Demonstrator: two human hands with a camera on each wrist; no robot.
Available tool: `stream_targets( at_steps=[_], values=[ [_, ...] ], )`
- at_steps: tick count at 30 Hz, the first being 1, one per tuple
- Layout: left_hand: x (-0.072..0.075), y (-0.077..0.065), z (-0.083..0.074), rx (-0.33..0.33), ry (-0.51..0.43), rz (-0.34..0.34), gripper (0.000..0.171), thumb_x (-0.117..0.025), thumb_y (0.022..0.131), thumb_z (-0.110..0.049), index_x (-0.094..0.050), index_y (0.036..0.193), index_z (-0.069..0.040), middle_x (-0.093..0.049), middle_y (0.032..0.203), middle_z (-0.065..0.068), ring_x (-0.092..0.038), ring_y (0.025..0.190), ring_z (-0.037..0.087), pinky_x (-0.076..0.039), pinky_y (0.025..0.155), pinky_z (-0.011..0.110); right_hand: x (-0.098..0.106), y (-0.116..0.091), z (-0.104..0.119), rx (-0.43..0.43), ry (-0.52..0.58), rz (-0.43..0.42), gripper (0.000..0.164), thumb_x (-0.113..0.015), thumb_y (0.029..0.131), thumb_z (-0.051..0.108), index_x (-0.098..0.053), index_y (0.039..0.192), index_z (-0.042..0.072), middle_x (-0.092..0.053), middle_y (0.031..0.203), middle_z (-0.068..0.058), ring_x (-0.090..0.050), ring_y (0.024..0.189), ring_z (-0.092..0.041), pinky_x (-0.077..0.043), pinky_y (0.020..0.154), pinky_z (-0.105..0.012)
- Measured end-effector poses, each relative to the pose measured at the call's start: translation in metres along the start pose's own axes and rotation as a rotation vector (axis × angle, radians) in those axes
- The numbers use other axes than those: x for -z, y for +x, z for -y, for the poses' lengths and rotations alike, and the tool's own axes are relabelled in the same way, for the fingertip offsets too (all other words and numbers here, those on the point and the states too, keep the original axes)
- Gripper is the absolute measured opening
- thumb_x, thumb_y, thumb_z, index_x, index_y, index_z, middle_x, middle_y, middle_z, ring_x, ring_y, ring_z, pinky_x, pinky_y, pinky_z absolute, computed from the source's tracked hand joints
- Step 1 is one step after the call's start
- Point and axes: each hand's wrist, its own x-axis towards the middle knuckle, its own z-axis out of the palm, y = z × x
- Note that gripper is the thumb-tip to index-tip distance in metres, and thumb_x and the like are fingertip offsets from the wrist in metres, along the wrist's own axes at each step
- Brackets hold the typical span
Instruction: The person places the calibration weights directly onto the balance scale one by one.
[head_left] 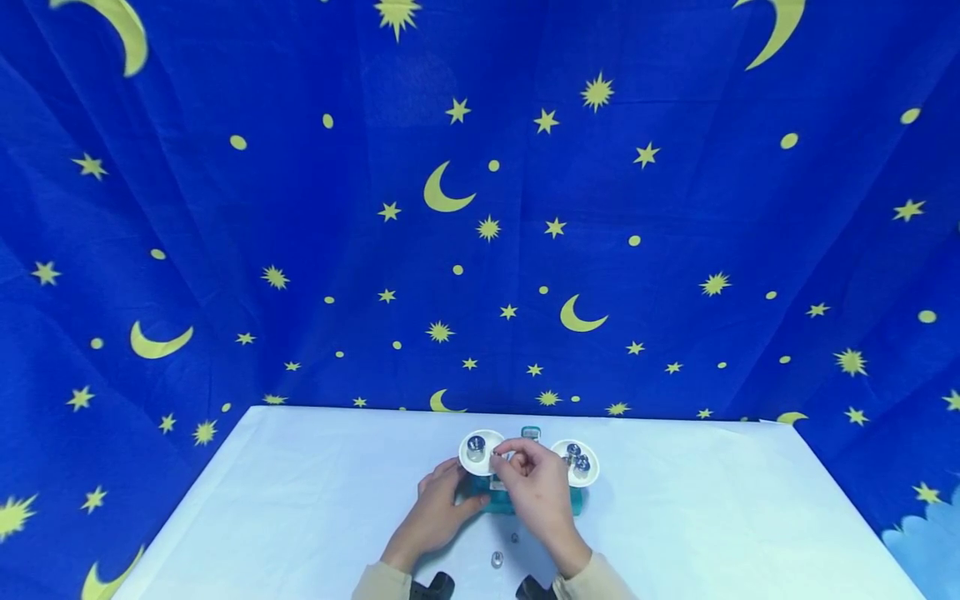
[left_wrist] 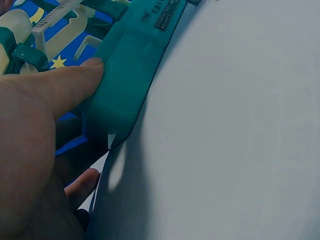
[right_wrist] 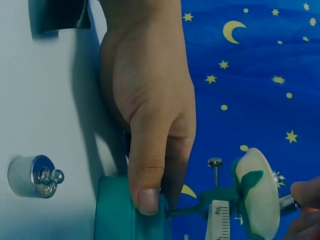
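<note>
A teal balance scale (head_left: 576, 500) stands on the table with two white pans. My left hand (head_left: 437, 512) grips the left end of its base, thumb (left_wrist: 82, 82) on the front face. Above the left pan (head_left: 491, 437), my right hand (head_left: 542, 492) pinches a small silver weight (head_left: 496, 457), partly hidden by the fingertips. A larger silver weight (head_left: 476, 449) stands in that pan. The right pan (head_left: 593, 472) carries silver weights, including one (head_left: 582, 465) near its middle. In the right wrist view the right fingertips (right_wrist: 306, 194) are beside the left pan (right_wrist: 260, 200).
On the white table (head_left: 675, 533), in front of the balance, stand a metal weight (head_left: 497, 560) and a smaller one (head_left: 514, 538). Black wrist devices (head_left: 432, 587) show at the bottom edge. A blue curtain (head_left: 525, 258) with yellow moons and stars hangs behind the table.
</note>
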Motion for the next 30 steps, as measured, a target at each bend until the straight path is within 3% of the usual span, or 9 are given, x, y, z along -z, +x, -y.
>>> stream_targets(
  at_steps=[20,30],
  values=[
    [0.0,0.0,0.0,-0.026,-0.008,-0.011,0.068,-0.07,0.092,-0.04,-0.051,0.144,-0.001,-0.056,0.144,0.015,-0.039,0.14,0.039,-0.018,0.113,0.067,-0.014,0.004,-0.007,-0.002,-0.084,-0.102,0.008,-0.072,0.084,0.003,-0.075,0.088,0.01,-0.049,0.058,0.007,-0.043,0.05,-0.006,-0.033,0.046,-0.018],
    [-0.001,0.001,0.002,-0.04,0.015,-0.026,0.067,-0.069,0.092,-0.04,-0.053,0.143,0.0,-0.058,0.142,0.016,-0.041,0.138,0.04,-0.02,0.112,0.067,-0.016,0.006,-0.004,0.035,-0.2,-0.14,0.008,-0.075,0.083,0.006,-0.077,0.087,0.012,-0.049,0.057,0.01,-0.044,0.051,-0.006,-0.036,0.049,-0.02]
  ],
)
